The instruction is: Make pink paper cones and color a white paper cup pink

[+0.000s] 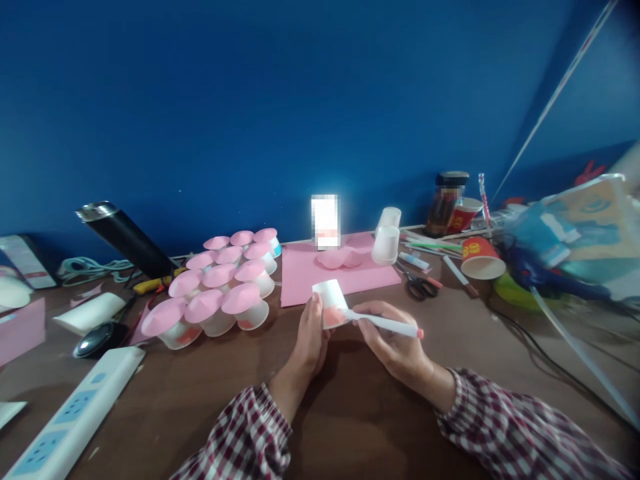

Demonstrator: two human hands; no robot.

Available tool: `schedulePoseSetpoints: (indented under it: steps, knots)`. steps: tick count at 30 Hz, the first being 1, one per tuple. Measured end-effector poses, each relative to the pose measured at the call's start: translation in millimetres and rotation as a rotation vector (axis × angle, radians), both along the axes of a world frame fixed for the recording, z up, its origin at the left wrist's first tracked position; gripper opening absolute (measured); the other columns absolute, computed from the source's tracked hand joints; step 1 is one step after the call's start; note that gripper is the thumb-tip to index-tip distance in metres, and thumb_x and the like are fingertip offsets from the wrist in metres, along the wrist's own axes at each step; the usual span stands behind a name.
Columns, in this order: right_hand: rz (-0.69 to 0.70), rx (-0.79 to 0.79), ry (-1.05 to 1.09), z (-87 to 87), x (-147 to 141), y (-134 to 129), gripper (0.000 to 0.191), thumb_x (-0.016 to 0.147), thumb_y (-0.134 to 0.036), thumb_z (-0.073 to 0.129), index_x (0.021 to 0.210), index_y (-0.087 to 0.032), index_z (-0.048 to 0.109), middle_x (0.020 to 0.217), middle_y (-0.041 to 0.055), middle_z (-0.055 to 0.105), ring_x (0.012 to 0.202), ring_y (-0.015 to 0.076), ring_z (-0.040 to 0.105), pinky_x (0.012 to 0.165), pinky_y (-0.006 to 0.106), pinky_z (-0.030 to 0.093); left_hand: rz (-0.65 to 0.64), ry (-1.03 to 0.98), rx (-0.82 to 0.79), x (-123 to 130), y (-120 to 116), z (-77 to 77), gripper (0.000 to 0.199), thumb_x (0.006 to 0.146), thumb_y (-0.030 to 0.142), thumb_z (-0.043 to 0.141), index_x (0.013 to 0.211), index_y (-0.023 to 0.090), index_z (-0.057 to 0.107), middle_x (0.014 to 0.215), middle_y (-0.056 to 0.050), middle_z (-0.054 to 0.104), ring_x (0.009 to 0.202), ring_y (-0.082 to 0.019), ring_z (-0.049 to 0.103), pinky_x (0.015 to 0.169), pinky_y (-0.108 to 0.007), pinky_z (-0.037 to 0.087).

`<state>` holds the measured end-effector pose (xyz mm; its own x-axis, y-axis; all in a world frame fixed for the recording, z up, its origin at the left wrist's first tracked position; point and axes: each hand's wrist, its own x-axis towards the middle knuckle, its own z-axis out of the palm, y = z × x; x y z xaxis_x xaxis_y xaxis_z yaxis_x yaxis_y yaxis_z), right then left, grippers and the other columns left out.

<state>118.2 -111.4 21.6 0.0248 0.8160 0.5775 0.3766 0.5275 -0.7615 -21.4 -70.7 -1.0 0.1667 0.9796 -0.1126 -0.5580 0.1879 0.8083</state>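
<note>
My left hand grips a small white paper cup, tilted above the table, with an orange-pink coloured patch on its side. My right hand holds a white marker pen with a red-pink end, its tip at the coloured patch. Whether the tip touches the cup is too blurred to tell. Beyond the cup lies a pink paper sheet with pink paper rounds on it. To the left stand several white cups topped with pink paper cones, in rows.
Stacked white cups stand right of the pink sheet, near scissors, more markers and a red paper cup. A power strip, a computer mouse and a leaning black flask are at left. A blue wall rises behind.
</note>
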Motion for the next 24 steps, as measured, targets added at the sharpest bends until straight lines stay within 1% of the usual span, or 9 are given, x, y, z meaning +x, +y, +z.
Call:
schedulePoseSetpoints:
  steps: [4, 8, 13, 15, 17, 19, 22, 24]
  knots:
    - [-0.005, -0.054, 0.047, -1.3, -1, 0, 0.009, 0.081, -0.017, 0.059, 0.089, -0.017, 0.064, 0.074, 0.0035, 0.07, 0.061, 0.0139, 0.065, 0.055, 0.022, 0.051, 0.003, 0.011, -0.028, -1, 1, -4.1, 0.046, 0.08, 0.057, 0.052, 0.093, 0.014, 0.061, 0.088, -0.007, 0.066, 0.081, -0.018, 0.06, 0.076, -0.03, 0.045]
    - [-0.021, -0.06, 0.037, -2.4, -1, 0, 0.007, 0.08, -0.018, 0.06, 0.087, -0.017, 0.063, 0.071, 0.0027, 0.069, 0.057, 0.0132, 0.062, 0.052, 0.022, 0.049, 0.009, -0.004, -0.06, -1, 2, -6.6, 0.047, 0.079, 0.059, 0.053, 0.093, 0.015, 0.061, 0.085, -0.005, 0.065, 0.078, -0.016, 0.059, 0.075, -0.029, 0.045]
    - [-0.03, -0.063, 0.057, -3.9, -1, 0, 0.006, 0.081, -0.018, 0.058, 0.087, -0.018, 0.061, 0.069, 0.0015, 0.066, 0.054, 0.012, 0.058, 0.049, 0.022, 0.046, 0.025, -0.034, -0.05, 0, 2, -4.0, 0.048, 0.078, 0.058, 0.055, 0.094, 0.014, 0.06, 0.085, -0.006, 0.065, 0.078, -0.017, 0.06, 0.078, -0.031, 0.046]
    - [-0.04, -0.038, 0.036, -4.1, -1, 0, 0.007, 0.082, -0.017, 0.058, 0.087, -0.018, 0.061, 0.071, 0.0017, 0.065, 0.056, 0.0123, 0.059, 0.052, 0.022, 0.047, 0.011, -0.049, -0.048, 1, 1, -1.3, 0.048, 0.078, 0.057, 0.056, 0.095, 0.013, 0.06, 0.086, -0.007, 0.066, 0.08, -0.018, 0.061, 0.079, -0.032, 0.047]
    - [-0.032, 0.008, -0.005, -3.5, 0, 0, 0.009, 0.082, -0.015, 0.058, 0.089, -0.018, 0.062, 0.076, 0.0026, 0.066, 0.063, 0.0132, 0.061, 0.058, 0.023, 0.049, 0.005, -0.064, -0.049, 1, 0, 1.3, 0.047, 0.077, 0.056, 0.058, 0.095, 0.012, 0.06, 0.087, -0.008, 0.066, 0.08, -0.018, 0.061, 0.079, -0.032, 0.047]
    - [-0.009, 0.048, -0.041, -2.1, 0, 0, 0.011, 0.082, -0.014, 0.057, 0.091, -0.018, 0.063, 0.08, 0.003, 0.067, 0.069, 0.0138, 0.062, 0.064, 0.024, 0.05, 0.004, -0.071, -0.051, 2, 0, 3.1, 0.046, 0.078, 0.055, 0.058, 0.093, 0.012, 0.06, 0.085, -0.007, 0.066, 0.077, -0.017, 0.061, 0.077, -0.031, 0.047]
    - [0.027, 0.056, -0.074, 0.0, 1, -1, 0.013, 0.082, -0.014, 0.056, 0.092, -0.018, 0.064, 0.081, 0.0031, 0.067, 0.07, 0.0141, 0.063, 0.065, 0.024, 0.05, 0.009, -0.053, -0.078, 2, 0, 3.9, 0.046, 0.08, 0.056, 0.054, 0.095, 0.013, 0.06, 0.08, -0.005, 0.066, 0.071, -0.016, 0.061, 0.074, -0.031, 0.048]
    - [0.036, 0.05, -0.086, 0.6, 1, -2, 0.013, 0.082, -0.014, 0.056, 0.092, -0.019, 0.064, 0.081, 0.003, 0.068, 0.07, 0.0144, 0.064, 0.065, 0.024, 0.05, 0.001, -0.046, -0.073, 2, 0, 3.4, 0.047, 0.081, 0.057, 0.052, 0.097, 0.012, 0.059, 0.083, -0.007, 0.066, 0.073, -0.017, 0.061, 0.075, -0.032, 0.048]
